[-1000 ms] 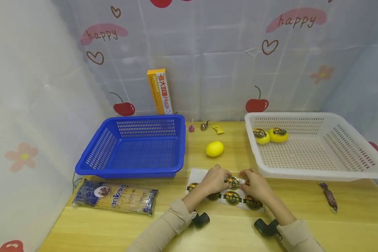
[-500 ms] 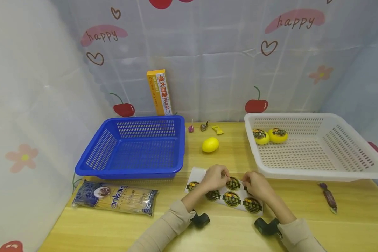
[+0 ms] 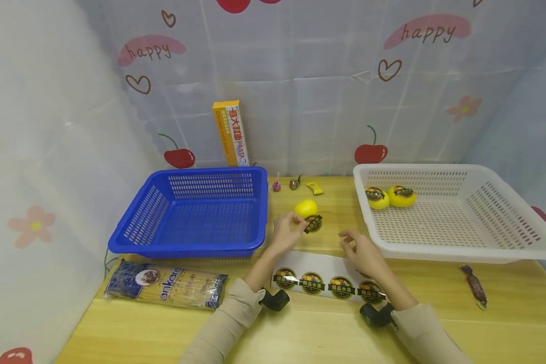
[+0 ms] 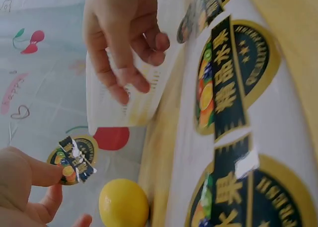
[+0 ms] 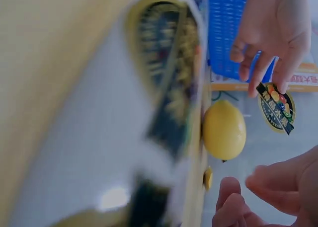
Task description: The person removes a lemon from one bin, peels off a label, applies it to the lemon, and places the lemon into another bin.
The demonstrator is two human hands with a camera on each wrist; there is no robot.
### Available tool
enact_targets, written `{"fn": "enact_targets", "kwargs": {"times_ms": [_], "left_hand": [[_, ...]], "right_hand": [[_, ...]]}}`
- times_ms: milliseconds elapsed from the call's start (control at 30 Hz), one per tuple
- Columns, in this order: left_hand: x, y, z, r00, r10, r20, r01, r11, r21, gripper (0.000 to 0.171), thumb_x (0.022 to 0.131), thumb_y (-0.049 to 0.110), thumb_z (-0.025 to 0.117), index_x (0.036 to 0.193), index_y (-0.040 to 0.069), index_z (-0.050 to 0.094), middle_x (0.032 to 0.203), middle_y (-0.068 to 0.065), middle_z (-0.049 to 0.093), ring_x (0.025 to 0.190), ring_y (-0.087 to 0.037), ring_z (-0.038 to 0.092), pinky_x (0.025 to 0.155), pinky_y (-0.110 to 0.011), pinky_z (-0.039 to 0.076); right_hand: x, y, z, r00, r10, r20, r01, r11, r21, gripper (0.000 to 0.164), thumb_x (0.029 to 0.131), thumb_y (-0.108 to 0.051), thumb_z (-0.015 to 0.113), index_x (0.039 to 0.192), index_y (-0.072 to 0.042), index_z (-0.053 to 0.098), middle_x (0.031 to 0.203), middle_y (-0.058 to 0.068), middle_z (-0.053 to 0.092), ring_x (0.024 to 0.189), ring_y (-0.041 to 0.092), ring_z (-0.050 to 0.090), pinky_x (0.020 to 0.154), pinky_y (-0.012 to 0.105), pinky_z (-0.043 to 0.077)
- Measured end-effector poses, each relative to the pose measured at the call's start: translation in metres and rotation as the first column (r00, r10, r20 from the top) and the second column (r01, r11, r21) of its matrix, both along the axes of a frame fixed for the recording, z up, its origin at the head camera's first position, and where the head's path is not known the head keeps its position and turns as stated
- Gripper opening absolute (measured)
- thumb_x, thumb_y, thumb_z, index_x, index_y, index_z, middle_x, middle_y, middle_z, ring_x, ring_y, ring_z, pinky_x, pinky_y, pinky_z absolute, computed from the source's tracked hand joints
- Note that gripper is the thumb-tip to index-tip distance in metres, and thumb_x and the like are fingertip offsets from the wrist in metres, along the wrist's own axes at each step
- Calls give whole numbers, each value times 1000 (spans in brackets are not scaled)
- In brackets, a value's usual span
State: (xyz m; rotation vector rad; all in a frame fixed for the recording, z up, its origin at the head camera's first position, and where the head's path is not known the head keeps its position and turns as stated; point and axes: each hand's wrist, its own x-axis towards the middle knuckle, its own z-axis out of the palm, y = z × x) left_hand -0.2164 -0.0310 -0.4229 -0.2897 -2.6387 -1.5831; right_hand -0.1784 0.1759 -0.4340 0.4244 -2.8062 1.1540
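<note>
My left hand (image 3: 287,234) pinches a round black-and-gold fruit sticker (image 3: 313,223) by its edge, held up just in front of a yellow lemon (image 3: 306,208). In the left wrist view the sticker (image 4: 74,160) sits between thumb and finger, apart from the lemon (image 4: 124,203). My right hand (image 3: 363,253) hovers over the right part of the sticker sheet, fingers loosely bent and holding nothing. That white sheet (image 3: 309,261) lies on the table with a row of matching stickers along its near edge; the right forearm covers part of its right end.
A blue basket (image 3: 186,247) stands left; a white basket (image 3: 455,248) at right contains two stickered lemons (image 3: 401,196). Small candies (image 3: 314,188) lie at the back near a pasta box (image 3: 230,134). A spaghetti pack (image 3: 166,284) is front left, a wrapped candy (image 3: 475,286) front right.
Both hands have left the sheet. The left hand has lifted a sticker off it and carried it up toward the lemon; the right hand has drawn back slightly. The lemon has shifted a little left.
</note>
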Motion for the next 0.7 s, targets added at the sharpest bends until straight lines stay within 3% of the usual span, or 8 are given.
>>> {"fn": "enact_targets", "kwargs": {"times_ms": [100,200,300,433,533,700], "left_hand": [[-6,-2,0,999,30,41,-33,997,76,16,93,15,53,99,0,57,119,-18,51,120,-36,38,103,-52,26],[-15,-1,-1,994,73,81,-88,978,191,17,95,14,48,102,-1,53,120,-18,51,120,-34,42,104,-49,30],[-23,2,-2,981,125,151,-169,931,325,16,96,12,44,103,-1,50,110,-16,52,97,-26,52,90,-43,43],[-31,6,-4,955,166,247,-261,866,426,17,96,10,42,107,-2,48,102,-11,49,74,-17,44,74,-40,47],[-35,8,-5,935,179,306,-309,837,452,19,98,12,41,111,-1,47,113,-13,49,87,-19,47,80,-42,49],[-40,10,-2,909,199,365,-361,814,455,22,98,18,41,112,2,47,132,-15,44,115,-26,45,89,-44,49]], "right_hand": [[-13,-9,5,999,-13,34,16,996,-92,37,97,-10,47,128,10,45,109,32,57,70,31,66,56,32,53],[-28,-17,8,992,-48,112,65,986,-152,47,101,-23,40,139,3,35,122,31,52,78,32,67,58,31,53],[-44,-24,8,975,-65,214,112,970,-214,53,102,-33,35,146,-4,28,130,30,46,81,30,67,60,31,54],[-68,-33,5,941,-46,336,156,938,-308,57,101,-39,33,149,-9,22,138,30,38,72,26,66,59,33,56],[-84,-40,2,916,-28,400,185,915,-359,61,101,-43,33,150,-11,20,142,29,34,66,24,65,58,34,56],[-106,-50,-5,889,-13,459,222,888,-404,62,99,-49,33,150,-16,22,142,25,36,61,23,64,55,35,56]]}}
